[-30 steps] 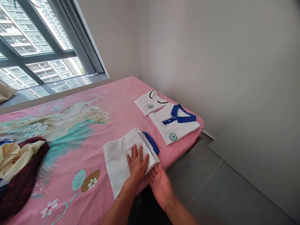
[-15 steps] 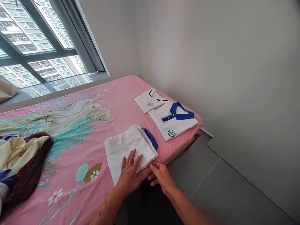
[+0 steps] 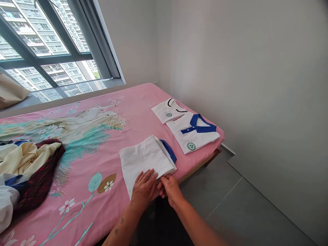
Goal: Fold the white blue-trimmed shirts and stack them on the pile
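A white polo shirt (image 3: 146, 155) lies folded on the bed's near edge, its blue collar showing at the right side. My left hand (image 3: 144, 186) rests on the shirt's near part, fingers stretched out over the cloth. Close beside it, my right hand (image 3: 169, 187) pinches the near edge of the shirt between thumb and fingers; some of its fingers are hidden beneath. Farther back lie a folded white polo shirt with a blue collar (image 3: 203, 128) and a green round badge, and a folded white shirt with black neck trim (image 3: 166, 112).
A pink floral sheet (image 3: 102, 201) covers the bed. At the left is a heap of loose clothes (image 3: 28, 164), cream, dark red plaid, white and blue. Grey floor tiles (image 3: 222, 194) lie right of the bed, along a wall (image 3: 246, 85). A window (image 3: 48, 54) stands at the back left.
My right hand has moved up to the shirt's near edge and closed on it. My left hand has slid back towards that edge. The view has shifted slightly left.
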`<state>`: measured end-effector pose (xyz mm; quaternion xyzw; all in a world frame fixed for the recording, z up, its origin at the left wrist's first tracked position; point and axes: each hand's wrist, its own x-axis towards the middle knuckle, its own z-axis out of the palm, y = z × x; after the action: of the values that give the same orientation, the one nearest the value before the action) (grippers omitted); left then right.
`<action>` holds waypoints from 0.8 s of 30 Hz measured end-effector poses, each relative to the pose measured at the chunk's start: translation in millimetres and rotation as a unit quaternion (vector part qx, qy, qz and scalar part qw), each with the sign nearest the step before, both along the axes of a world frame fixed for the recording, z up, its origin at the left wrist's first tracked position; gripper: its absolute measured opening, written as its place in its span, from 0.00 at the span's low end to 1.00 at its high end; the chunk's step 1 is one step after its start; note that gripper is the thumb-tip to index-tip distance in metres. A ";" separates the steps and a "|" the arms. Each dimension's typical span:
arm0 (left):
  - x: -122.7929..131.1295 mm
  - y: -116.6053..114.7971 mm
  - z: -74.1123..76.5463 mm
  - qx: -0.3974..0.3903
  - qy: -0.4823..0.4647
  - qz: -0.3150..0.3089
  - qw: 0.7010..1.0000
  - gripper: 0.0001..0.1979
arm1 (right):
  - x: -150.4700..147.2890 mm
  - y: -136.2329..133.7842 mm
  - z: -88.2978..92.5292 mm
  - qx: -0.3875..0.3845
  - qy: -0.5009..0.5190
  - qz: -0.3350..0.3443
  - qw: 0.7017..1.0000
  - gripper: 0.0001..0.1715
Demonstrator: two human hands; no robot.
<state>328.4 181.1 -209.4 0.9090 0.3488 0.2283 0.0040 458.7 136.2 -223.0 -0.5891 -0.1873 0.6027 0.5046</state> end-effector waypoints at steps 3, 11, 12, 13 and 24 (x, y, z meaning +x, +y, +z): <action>-1.3 -2.1 -3.0 0.003 0.005 -0.009 1.000 0.15 | -4.2 1.4 -0.8 -0.005 0.009 0.023 1.000 0.19; 2.8 -10.6 -0.6 -0.012 0.050 -0.048 0.998 0.18 | 9.8 -16.7 -10.3 -0.021 -0.024 0.118 0.993 0.26; 4.6 -11.7 -0.1 -0.015 0.058 -0.047 0.997 0.18 | 14.9 -21.8 -12.1 -0.026 -0.039 0.110 0.993 0.25; 6.7 -12.5 0.2 -0.016 0.066 -0.043 0.997 0.18 | 20.7 -26.7 -13.5 -0.029 -0.054 0.088 0.994 0.25; 46.9 -14.7 3.5 -0.068 0.138 0.075 0.985 0.33 | 61.7 -23.2 3.2 0.011 0.125 -0.023 0.992 0.18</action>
<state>375.3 166.4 -205.9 0.9006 0.4279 0.0762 0.0006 520.4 113.0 -219.8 -0.5079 -0.1158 0.6578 0.5439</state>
